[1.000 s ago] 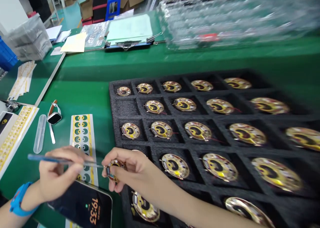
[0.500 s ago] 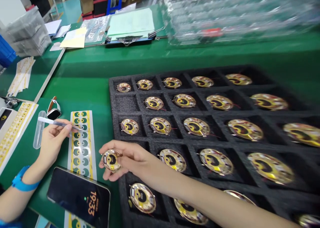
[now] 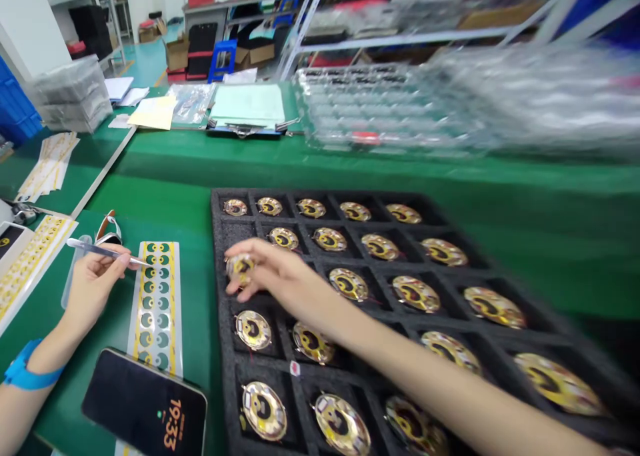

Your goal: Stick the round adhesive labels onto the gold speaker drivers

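My left hand (image 3: pixel 97 276) grips a pair of tweezers (image 3: pixel 83 245) between thumb and fingers. Their tips are at the upper part of a white and yellow sticker sheet (image 3: pixel 156 286), which has rows of dark crescent shapes. Over the left column of a black foam tray (image 3: pixel 220 369), my right hand (image 3: pixel 265 269) has its fingers round a shiny gold disc (image 3: pixel 240 267) with a yellow centre. Whether this disc is lifted clear of its compartment I cannot tell. Just below it, another gold disc (image 3: pixel 253 330) lies in its own compartment.
A phone (image 3: pixel 145 403) overlaps the sheet's lower part. Beside my left hand lie a wristwatch (image 3: pixel 109 229) and a clear plastic tube (image 3: pixel 70 286). Farther back are a clipboard (image 3: pixel 247 107) and clear plastic trays (image 3: pixel 380 109). More sticker sheets (image 3: pixel 37 263) lie at the left.
My right hand has moved from beside the tray to over its left column. A disc now lies in the compartment below, and the fingers are round the one above. The camera view has tilted up.
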Action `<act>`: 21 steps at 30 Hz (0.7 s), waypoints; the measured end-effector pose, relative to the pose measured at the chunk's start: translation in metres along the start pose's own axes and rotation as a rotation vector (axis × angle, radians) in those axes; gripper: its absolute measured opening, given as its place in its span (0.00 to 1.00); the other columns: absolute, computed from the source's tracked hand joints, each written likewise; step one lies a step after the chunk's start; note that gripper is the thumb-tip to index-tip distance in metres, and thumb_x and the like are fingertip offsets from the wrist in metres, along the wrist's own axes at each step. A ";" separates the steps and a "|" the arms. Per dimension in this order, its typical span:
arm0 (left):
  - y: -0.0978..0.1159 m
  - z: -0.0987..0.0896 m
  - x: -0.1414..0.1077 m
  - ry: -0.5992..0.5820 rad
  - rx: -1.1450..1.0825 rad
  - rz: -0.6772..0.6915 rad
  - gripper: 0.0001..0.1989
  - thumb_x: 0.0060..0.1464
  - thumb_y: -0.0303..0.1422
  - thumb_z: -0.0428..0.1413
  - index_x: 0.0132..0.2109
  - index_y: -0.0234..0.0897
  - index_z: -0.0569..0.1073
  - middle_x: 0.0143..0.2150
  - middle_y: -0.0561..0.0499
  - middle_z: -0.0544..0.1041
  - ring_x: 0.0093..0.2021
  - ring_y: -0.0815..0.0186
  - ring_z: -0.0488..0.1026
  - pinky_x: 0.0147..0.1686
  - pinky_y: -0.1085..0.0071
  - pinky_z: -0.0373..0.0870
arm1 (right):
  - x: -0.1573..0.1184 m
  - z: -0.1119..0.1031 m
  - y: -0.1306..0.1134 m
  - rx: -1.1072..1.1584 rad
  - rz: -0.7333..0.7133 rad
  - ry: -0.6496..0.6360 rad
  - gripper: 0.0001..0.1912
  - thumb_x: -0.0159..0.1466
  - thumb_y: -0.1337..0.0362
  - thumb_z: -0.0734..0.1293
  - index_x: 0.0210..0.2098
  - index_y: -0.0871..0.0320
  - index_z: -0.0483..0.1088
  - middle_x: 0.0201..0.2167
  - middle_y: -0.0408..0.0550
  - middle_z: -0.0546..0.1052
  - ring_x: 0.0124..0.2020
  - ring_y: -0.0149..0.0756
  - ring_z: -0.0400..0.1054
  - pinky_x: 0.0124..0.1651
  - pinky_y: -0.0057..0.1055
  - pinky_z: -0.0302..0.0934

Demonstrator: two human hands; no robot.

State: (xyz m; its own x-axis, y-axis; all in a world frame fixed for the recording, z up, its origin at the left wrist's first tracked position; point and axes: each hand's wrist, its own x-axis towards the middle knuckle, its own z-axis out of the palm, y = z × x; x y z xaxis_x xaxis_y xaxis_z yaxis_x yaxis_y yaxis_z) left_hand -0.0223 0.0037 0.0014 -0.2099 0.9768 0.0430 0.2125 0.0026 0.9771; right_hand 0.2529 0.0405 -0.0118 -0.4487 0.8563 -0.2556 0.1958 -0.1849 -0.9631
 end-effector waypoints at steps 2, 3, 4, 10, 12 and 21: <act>-0.002 -0.001 0.001 -0.011 0.014 0.007 0.10 0.50 0.37 0.64 0.34 0.34 0.75 0.28 0.49 0.80 0.31 0.64 0.77 0.27 0.73 0.67 | 0.023 -0.020 -0.001 -0.188 -0.011 0.158 0.09 0.66 0.67 0.61 0.46 0.57 0.65 0.32 0.44 0.73 0.33 0.34 0.74 0.38 0.33 0.70; -0.004 -0.001 0.001 -0.033 0.026 0.011 0.10 0.50 0.37 0.63 0.34 0.34 0.75 0.28 0.49 0.79 0.31 0.64 0.77 0.27 0.73 0.67 | 0.033 -0.027 -0.001 -0.274 -0.007 0.201 0.09 0.68 0.66 0.62 0.47 0.58 0.66 0.35 0.45 0.74 0.34 0.35 0.73 0.39 0.35 0.70; -0.005 0.000 0.001 -0.064 0.047 0.015 0.10 0.51 0.38 0.62 0.34 0.35 0.74 0.29 0.49 0.79 0.31 0.64 0.77 0.28 0.73 0.67 | 0.042 -0.031 -0.001 -0.358 -0.004 0.227 0.10 0.69 0.64 0.63 0.48 0.59 0.67 0.38 0.47 0.75 0.36 0.36 0.73 0.40 0.37 0.70; -0.014 0.006 -0.002 -0.215 0.128 -0.007 0.10 0.52 0.38 0.59 0.32 0.35 0.74 0.29 0.51 0.77 0.29 0.66 0.72 0.32 0.69 0.67 | 0.067 -0.034 -0.007 -0.767 -0.056 0.280 0.14 0.69 0.60 0.66 0.52 0.59 0.70 0.53 0.52 0.73 0.51 0.43 0.70 0.52 0.47 0.67; -0.018 0.009 -0.002 -0.245 0.123 -0.014 0.11 0.52 0.39 0.58 0.32 0.35 0.73 0.28 0.51 0.76 0.28 0.66 0.70 0.32 0.69 0.67 | 0.076 -0.040 -0.009 -0.843 -0.061 0.334 0.15 0.69 0.60 0.66 0.53 0.59 0.70 0.55 0.53 0.72 0.51 0.43 0.69 0.52 0.47 0.66; -0.010 0.011 -0.010 -0.333 0.088 -0.026 0.11 0.53 0.39 0.57 0.35 0.35 0.74 0.33 0.49 0.76 0.33 0.64 0.73 0.37 0.66 0.71 | 0.080 -0.048 -0.020 -0.565 -0.202 0.359 0.07 0.68 0.61 0.64 0.40 0.59 0.69 0.54 0.54 0.73 0.55 0.44 0.68 0.57 0.48 0.63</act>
State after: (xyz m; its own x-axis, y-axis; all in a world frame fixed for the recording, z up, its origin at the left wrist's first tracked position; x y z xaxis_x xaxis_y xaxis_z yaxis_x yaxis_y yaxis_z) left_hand -0.0121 -0.0039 -0.0106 0.1038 0.9924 -0.0662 0.2960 0.0327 0.9546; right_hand 0.2550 0.1358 -0.0094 -0.2273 0.9719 0.0613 0.6059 0.1904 -0.7724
